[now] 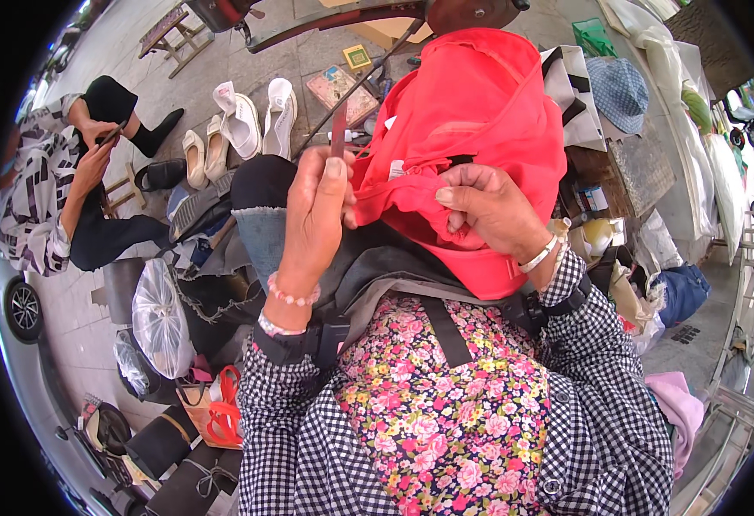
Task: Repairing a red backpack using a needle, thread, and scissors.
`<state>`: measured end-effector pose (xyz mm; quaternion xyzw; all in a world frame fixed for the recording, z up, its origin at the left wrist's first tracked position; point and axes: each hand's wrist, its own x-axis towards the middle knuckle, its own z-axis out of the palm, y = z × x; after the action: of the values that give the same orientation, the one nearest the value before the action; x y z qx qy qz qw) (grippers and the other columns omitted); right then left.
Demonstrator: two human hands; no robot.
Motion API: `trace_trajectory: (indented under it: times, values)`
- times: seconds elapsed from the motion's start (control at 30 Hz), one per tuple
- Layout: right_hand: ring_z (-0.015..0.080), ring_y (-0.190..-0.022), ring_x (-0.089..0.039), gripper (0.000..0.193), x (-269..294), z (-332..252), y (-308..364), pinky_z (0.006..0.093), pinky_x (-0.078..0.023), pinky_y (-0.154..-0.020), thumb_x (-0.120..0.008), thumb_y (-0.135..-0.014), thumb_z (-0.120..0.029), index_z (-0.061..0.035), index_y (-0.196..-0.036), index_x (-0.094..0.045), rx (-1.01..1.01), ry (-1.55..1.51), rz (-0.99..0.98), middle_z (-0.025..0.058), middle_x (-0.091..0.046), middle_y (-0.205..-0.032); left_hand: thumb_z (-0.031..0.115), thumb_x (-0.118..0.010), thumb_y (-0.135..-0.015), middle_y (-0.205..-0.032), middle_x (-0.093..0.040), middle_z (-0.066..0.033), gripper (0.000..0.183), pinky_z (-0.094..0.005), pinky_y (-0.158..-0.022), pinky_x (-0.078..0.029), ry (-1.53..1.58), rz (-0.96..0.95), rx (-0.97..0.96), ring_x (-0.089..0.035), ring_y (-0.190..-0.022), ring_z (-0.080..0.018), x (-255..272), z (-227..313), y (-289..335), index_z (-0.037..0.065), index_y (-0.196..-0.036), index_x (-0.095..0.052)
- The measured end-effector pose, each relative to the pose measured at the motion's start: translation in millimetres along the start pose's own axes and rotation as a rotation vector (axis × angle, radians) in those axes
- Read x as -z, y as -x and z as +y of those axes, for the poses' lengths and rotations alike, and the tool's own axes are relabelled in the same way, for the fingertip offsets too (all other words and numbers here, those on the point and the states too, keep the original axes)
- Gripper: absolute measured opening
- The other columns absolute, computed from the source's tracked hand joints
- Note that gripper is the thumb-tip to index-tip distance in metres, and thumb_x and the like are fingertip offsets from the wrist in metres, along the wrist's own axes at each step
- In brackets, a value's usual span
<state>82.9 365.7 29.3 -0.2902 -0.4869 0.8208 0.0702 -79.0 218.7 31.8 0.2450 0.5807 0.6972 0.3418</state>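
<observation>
A bright red sewn cloth item (489,112) with seams and a small white label lies bunched across my lap; I cannot tell whether it is a garment or a bag. My left hand (315,202) is closed on a narrow, flat, reddish-brown tool (339,129) that points upward from the fingers. Its fingertips also meet the gathered edge of the red cloth. On the other side of that edge, my right hand (489,206) pinches the cloth between thumb and fingers. Folds hide part of the fingers on both hands.
At the left sits another person (41,206) holding a phone. White shoes (239,120) stand on the paving near a worn flat box (342,95). Ahead is a dark machine part (325,21). A blue hat (618,90) lies right; a plastic bag (162,318) is left.
</observation>
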Motion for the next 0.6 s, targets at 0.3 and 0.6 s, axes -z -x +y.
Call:
trace_trajectory:
  times: [0.3, 0.6]
  values:
    - [0.0086, -0.058, -0.056, 0.018, -3, 4, -7, 0.0240, -0.049, -0.055, -0.061, -0.083, -0.010, 0.0030, -0.094, -0.055, -0.002, 0.017, -0.030, 0.0012, -0.054, -0.071, 0.011, -0.050, -0.089, -0.062, -0.052, -0.0069, 0.014, -0.0301, -0.051, -0.040, -0.735, -0.236, -0.218, -0.053, -0.056, -0.0151, -4, 5, 27, 0.001, -0.096, -0.057]
    - [0.0078, -0.058, -0.055, 0.021, -4, 8, -7, 0.0230, -0.048, -0.054, -0.058, -0.086, -0.012, 0.0053, -0.097, -0.055, 0.025, 0.067, -0.034, 0.0016, -0.055, -0.072, 0.016, -0.055, -0.084, -0.065, -0.056, -0.0136, 0.011, -0.0424, -0.048, -0.042, -1.174, -0.186, -0.423, -0.056, -0.058, -0.0347, -6, 11, 24, 0.007, -0.080, -0.049]
